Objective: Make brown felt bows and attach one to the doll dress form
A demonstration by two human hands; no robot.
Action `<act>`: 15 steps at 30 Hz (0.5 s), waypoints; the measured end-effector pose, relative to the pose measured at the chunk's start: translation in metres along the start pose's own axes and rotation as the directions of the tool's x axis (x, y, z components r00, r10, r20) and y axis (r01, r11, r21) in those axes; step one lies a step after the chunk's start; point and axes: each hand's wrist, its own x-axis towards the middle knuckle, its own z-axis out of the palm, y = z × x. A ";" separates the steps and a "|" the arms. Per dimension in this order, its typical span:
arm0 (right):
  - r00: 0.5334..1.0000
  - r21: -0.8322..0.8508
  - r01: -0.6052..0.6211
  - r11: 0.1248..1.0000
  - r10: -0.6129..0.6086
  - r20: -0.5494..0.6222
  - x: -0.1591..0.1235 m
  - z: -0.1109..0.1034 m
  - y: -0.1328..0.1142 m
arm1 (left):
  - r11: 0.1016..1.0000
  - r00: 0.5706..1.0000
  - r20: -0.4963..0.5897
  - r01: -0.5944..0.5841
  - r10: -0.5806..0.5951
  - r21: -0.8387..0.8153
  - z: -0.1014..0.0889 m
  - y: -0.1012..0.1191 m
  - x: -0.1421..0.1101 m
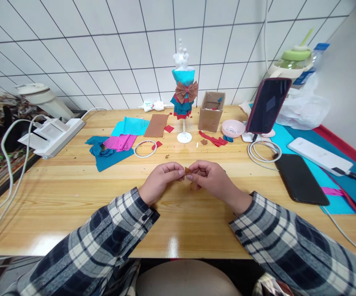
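Plaid sleeves [85, 242] come in from five and seven o'clock, nearest the camera, each ending in a buttoned cuff. From them the left hand [162, 181] and the right hand [215, 181] meet at the middle of the dial, over the wooden table [178, 230]. Both are grasping a small brown fabric piece [187, 169], pinched between thumbs and fingers; its upper part shows folds, and the fingers hide much of the rest.

At ten o'clock lie a thin white ring [145, 156] and, farther out, overlapping blue [106, 162], magenta [120, 142] and turquoise fabric [130, 126]. A flat brown rectangle [156, 126] sits at eleven. Straight up at twelve stands a white dress form [184, 137], wearing a turquoise top and blue tiers edged in red, with a brown bow [186, 91] at the waist. One o'clock has red strips [216, 141] and, behind them, an open cardboard box [209, 120]; a pink bowl [233, 135] is just beside, toward two. A propped phone [268, 105] is farther out at two, and a dark phone [303, 179] lies flat at three.
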 end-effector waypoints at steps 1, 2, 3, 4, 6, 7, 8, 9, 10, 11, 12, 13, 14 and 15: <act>1.000 0.003 0.002 1.000 -0.002 -0.002 0.000 0.000 0.000 | 0.999 1.000 0.010 0.016 -0.015 -0.034 0.000 0.000 0.000; 1.000 0.005 0.002 1.000 -0.002 -0.006 0.000 0.000 0.000 | 0.997 0.999 0.021 0.033 -0.032 -0.069 0.000 0.000 0.000; 1.000 0.009 0.000 1.000 0.000 -0.010 0.000 0.001 0.000 | 0.993 0.998 0.033 0.053 -0.050 -0.101 0.001 0.000 0.000; 1.000 0.016 -0.003 1.000 0.003 -0.015 0.000 0.001 0.000 | 0.989 0.997 0.044 0.075 -0.070 -0.128 0.001 0.000 0.000; 1.000 0.048 -0.012 0.999 0.012 -0.013 -0.001 0.002 -0.001 | 0.981 0.992 0.064 0.118 -0.109 -0.157 0.001 0.001 0.000; 1.000 0.069 -0.016 0.997 0.017 -0.005 -0.001 0.002 -0.002 | 0.978 0.990 0.071 0.132 -0.122 -0.162 0.000 0.001 0.000; 1.000 0.088 -0.019 0.996 0.019 0.003 -0.001 0.002 -0.002 | 0.977 0.989 0.077 0.140 -0.128 -0.163 0.000 0.000 0.000; 1.000 0.099 -0.019 0.995 0.018 0.008 -0.001 0.001 -0.003 | 0.977 0.988 0.084 0.142 -0.130 -0.160 -0.001 0.000 0.000; 1.000 0.102 -0.014 0.995 0.013 0.010 -0.001 0.001 -0.003 | 0.978 0.988 0.091 0.140 -0.127 -0.156 -0.002 0.000 0.001; 1.000 0.098 -0.007 0.995 0.006 0.013 -0.002 0.000 -0.004 | 0.979 0.988 0.097 0.136 -0.123 -0.150 -0.002 0.000 0.001; 1.000 0.086 0.002 0.996 -0.004 0.024 -0.002 0.000 -0.005 | 0.981 0.987 0.103 0.134 -0.119 -0.143 -0.003 -0.001 0.001; 0.999 0.069 0.011 0.998 -0.014 0.041 -0.002 -0.001 -0.006 | 0.982 0.987 0.109 0.134 -0.119 -0.133 -0.003 -0.002 0.001; 0.998 0.051 0.017 0.999 -0.020 0.057 -0.002 -0.001 -0.007 | 0.983 0.986 0.110 0.135 -0.122 -0.125 -0.003 -0.002 0.001; 0.997 0.036 0.021 0.999 -0.023 0.070 -0.002 -0.001 -0.007 | 0.983 0.986 0.110 0.139 -0.126 -0.118 -0.004 -0.003 0.001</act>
